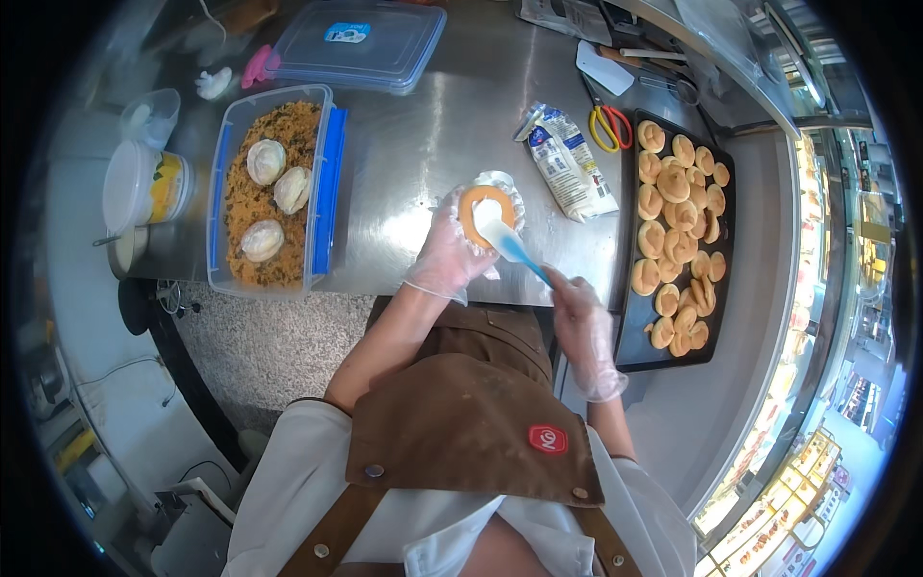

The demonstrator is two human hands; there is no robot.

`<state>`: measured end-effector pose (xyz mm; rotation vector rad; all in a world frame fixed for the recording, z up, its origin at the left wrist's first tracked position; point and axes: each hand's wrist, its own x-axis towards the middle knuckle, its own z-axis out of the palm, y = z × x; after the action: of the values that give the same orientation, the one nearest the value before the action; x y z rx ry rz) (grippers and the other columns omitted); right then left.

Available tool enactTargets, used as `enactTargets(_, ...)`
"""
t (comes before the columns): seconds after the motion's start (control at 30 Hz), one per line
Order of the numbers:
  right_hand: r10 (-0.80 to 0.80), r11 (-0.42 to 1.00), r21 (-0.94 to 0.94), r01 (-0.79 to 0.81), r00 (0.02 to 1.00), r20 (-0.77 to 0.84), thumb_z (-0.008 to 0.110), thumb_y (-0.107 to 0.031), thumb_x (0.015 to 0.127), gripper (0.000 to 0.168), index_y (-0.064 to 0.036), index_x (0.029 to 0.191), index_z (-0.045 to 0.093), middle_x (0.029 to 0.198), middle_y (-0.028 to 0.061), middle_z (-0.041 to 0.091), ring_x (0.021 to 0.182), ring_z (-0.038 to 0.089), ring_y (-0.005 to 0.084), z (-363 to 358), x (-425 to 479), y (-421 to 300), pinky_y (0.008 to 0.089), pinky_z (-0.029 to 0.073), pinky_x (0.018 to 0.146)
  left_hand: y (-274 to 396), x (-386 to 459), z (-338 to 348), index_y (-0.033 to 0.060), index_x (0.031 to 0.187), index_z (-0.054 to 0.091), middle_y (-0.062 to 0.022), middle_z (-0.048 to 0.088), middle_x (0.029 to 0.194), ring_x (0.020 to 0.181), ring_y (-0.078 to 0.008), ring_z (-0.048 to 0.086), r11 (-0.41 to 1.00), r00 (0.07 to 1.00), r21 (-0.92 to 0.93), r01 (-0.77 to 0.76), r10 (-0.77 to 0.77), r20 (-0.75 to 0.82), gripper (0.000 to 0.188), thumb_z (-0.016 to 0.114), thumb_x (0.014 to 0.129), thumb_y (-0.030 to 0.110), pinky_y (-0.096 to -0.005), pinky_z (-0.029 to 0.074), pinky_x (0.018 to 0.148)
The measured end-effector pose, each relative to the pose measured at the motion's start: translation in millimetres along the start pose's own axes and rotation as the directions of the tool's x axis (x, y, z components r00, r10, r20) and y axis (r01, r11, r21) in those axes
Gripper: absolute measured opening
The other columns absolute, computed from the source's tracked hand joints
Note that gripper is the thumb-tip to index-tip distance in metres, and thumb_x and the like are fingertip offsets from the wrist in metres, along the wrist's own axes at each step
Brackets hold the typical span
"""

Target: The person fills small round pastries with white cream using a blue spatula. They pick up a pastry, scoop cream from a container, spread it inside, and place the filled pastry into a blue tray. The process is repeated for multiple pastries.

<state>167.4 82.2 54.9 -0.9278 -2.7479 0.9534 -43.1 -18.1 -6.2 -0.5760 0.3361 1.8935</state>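
My left hand, in a clear plastic glove, holds a small round sponge cake above the table's front edge. White cream lies on the cake's top, and a white ruffled layer shows around its far edge. My right hand, gloved too, grips the blue handle of a small spatula. The spatula's pale blade touches the cream. To the left, a clear plastic box holds brown floss-like crumbs with three white-coated round cakes on them.
A dark baking tray of small golden cakes stands at the right. Nearby lie a printed pouch, red-and-yellow-handled scissors and a white scraper. A box lid lies behind; a white tub stands far left.
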Motion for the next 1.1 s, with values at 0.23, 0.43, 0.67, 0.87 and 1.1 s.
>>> enactTargets(0.23,-0.043,0.998,0.041,0.046,0.997,-0.061,0.062,-0.007,0.098,0.039,-0.02,0.133,0.07,0.091,0.0129,0.064,0.078,0.067,0.0334,-5,13,-16,0.0446,0.055,0.07,-7,-7,9,0.0061,0.128,0.063,-0.0131,0.069,0.124,0.114,-0.0305,0.067,0.998,0.999,0.046,0.042,-0.043,0.006,0.04,0.053,0.106,0.038,-0.0475,0.056,0.101)
enactTargets(0.43,-0.263,0.944,-0.252,0.213,0.947,-0.184,0.067,0.0,0.083,0.051,-0.016,0.131,0.072,0.086,0.0082,0.059,0.081,0.062,0.0279,-5,14,-11,0.0416,0.054,0.068,-11,-9,3,0.0067,0.128,0.064,-0.0127,0.07,0.124,0.115,-0.0306,0.067,0.997,0.996,0.052,0.063,-0.066,0.054,0.037,0.054,0.106,0.035,-0.0474,0.055,0.102)
enactTargets(0.67,-0.181,0.918,-0.391,0.071,0.951,-0.251,0.068,0.0,0.077,0.065,-0.018,0.139,0.066,0.088,0.005,0.056,0.078,0.062,0.0258,-15,-9,-8,0.0418,0.054,0.064,-6,-15,11,0.0036,0.125,0.067,-0.0154,0.071,0.125,0.117,-0.0306,0.067,0.996,0.991,0.079,-0.035,0.024,0.133,0.038,0.055,0.105,0.033,-0.0466,0.055,0.103)
enactTargets(0.87,0.012,0.998,-0.063,-0.028,0.97,-0.241,0.064,-0.007,0.094,0.039,-0.017,0.131,0.071,0.091,0.0114,0.065,0.076,0.066,0.0348,-17,5,-22,0.0451,0.055,0.066,-4,-5,-2,0.0015,0.131,0.064,-0.0174,0.068,0.132,0.124,-0.0325,0.063,0.994,0.986,0.074,0.075,-0.085,0.147,0.042,0.053,0.105,0.033,-0.0498,0.05,0.11)
enactTargets(1.1,0.034,0.992,-0.117,-0.048,0.992,-0.126,0.063,-0.01,0.093,0.038,-0.017,0.129,0.07,0.084,0.0098,0.06,0.078,0.066,0.0318,-51,-19,-2,0.0437,0.056,0.068,12,3,-2,0.002,0.134,0.063,-0.0175,0.064,0.14,0.13,-0.0346,0.06,0.993,0.986,0.003,0.116,-0.115,0.118,0.042,0.051,0.106,0.031,-0.0524,0.048,0.113)
